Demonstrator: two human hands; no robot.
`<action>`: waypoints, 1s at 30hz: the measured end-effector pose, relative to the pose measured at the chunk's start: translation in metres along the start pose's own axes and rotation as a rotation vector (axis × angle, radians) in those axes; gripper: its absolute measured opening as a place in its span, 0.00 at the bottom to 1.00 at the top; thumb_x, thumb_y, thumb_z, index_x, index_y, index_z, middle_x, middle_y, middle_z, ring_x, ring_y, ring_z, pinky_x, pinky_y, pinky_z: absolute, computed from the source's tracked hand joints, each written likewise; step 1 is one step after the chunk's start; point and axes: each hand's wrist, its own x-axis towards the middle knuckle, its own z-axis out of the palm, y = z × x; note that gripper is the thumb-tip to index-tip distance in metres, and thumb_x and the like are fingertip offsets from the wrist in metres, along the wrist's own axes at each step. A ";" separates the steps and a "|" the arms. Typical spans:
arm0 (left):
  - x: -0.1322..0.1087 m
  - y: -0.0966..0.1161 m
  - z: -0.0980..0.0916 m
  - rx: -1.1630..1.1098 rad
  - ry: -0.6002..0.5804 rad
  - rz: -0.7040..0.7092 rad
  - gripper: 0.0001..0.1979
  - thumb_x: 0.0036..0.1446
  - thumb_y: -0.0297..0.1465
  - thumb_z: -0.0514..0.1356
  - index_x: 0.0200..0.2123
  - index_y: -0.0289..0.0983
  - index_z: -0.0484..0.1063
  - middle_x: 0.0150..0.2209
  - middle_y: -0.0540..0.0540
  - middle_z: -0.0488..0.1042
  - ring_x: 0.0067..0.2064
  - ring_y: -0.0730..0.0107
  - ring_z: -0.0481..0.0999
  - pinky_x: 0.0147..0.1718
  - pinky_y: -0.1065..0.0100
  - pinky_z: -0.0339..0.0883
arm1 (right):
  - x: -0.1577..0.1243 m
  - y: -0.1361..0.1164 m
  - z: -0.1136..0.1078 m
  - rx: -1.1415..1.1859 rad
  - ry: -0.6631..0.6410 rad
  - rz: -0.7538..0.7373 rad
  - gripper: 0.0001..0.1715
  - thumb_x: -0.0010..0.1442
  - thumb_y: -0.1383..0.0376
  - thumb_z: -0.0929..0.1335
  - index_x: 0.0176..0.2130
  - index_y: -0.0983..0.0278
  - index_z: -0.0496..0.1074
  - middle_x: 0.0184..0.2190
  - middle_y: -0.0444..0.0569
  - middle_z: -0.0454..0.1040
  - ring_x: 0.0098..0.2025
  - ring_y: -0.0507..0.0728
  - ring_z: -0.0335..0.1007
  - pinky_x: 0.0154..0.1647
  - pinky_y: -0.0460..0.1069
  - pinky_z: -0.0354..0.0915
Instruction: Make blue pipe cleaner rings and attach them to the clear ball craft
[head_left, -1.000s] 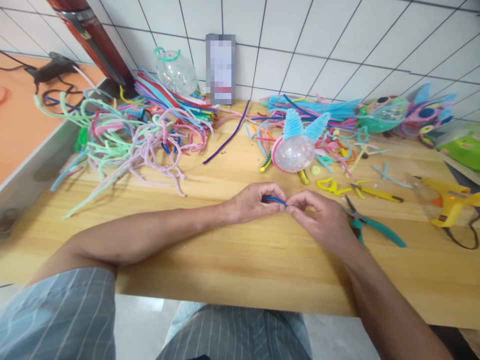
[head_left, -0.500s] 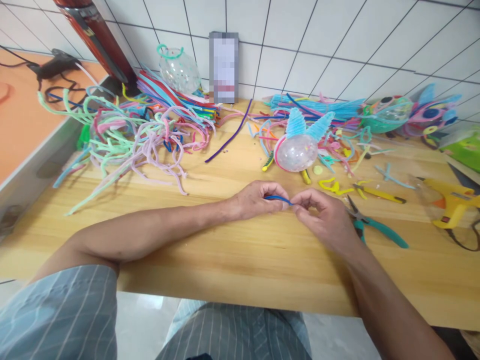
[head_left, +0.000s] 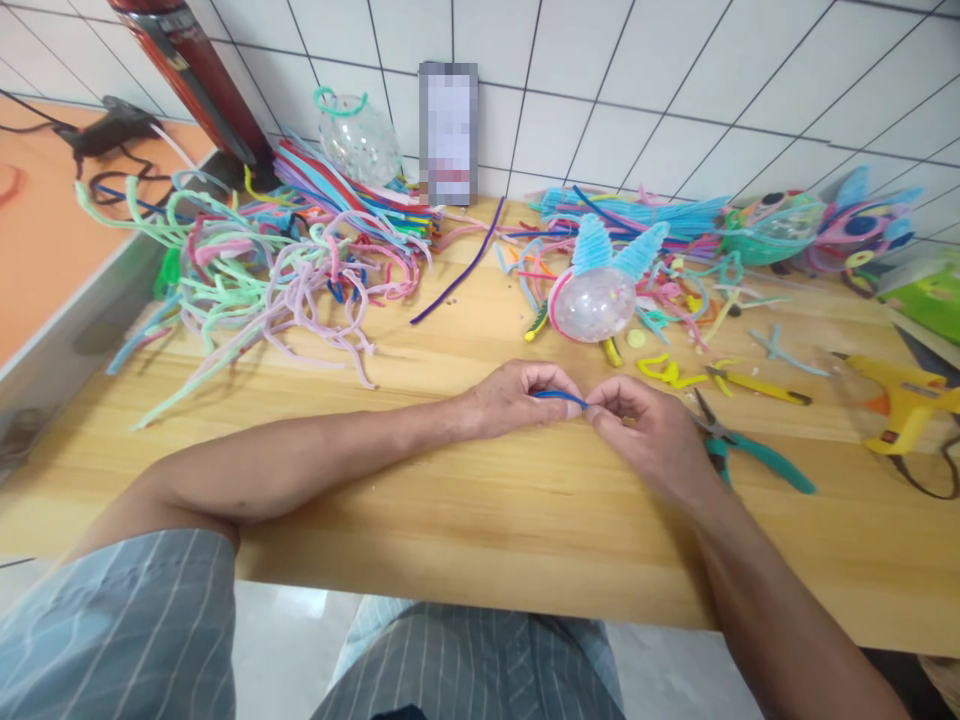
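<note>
Both my hands meet at the middle of the wooden table [head_left: 480, 520]. My left hand [head_left: 510, 400] is curled shut around a short blue pipe cleaner [head_left: 559, 396]. My right hand [head_left: 645, 430] pinches the same blue pipe cleaner at its right end with thumb and forefinger. Most of the piece is hidden inside my fingers. Just beyond my hands lies a clear glittery ball [head_left: 592, 305] with a pink rim and two light blue fuzzy ears.
A tangle of pastel pipe cleaners [head_left: 262, 270] covers the back left. Teal-handled pliers [head_left: 750, 455], yellow-handled cutters [head_left: 757, 388] and a yellow glue gun [head_left: 900, 400] lie at the right. More craft pieces [head_left: 810, 225] line the tiled wall. A second clear ball [head_left: 356, 140] stands at the back.
My hands have stayed together on the blue pipe cleaner, with only small finger movements. The view shifted slightly.
</note>
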 end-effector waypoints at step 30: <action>0.003 0.003 0.000 0.100 0.040 -0.091 0.07 0.50 0.32 0.66 0.29 0.33 0.78 0.24 0.54 0.72 0.26 0.80 0.66 0.29 0.74 0.61 | 0.000 0.002 0.001 -0.289 0.073 -0.402 0.05 0.62 0.69 0.69 0.35 0.60 0.75 0.27 0.43 0.76 0.28 0.52 0.71 0.30 0.47 0.64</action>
